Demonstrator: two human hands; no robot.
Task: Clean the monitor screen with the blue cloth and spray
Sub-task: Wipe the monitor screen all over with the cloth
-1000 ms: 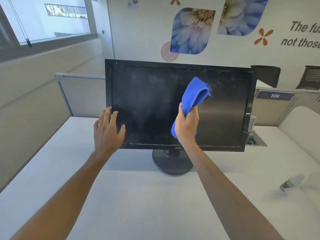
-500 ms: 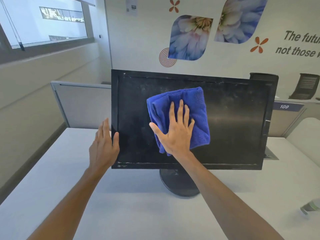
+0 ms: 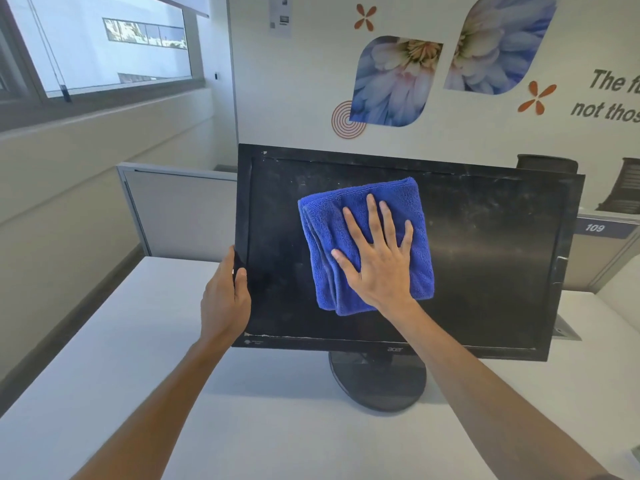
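The right hand [image 3: 379, 268] lies flat with its fingers spread and presses on the folded blue microfibre cloth [image 3: 367, 244], which is held against the dark screen of the black flat monitor [image 3: 485, 258], a little left of the screen's middle. The left hand [image 3: 225, 299] grips the left edge of the monitor frame: the thumb lies on the front of the bezel and the other fingers go behind it, so they are hidden. The screen shows pale dust spots and smears, mostly near the top and the right side. The monitor stands slightly tilted on a round black base [image 3: 377, 382], and the base rests on the white tabletop [image 3: 138, 393]. Both bare forearms reach up from the bottom of the view. Behind the monitor there is a grey partition panel [image 3: 180, 213], a small sign with the number 109 [image 3: 595, 227], and a white wall with blue flower pictures [image 3: 391, 81]. On the left is a window [image 3: 104, 46].
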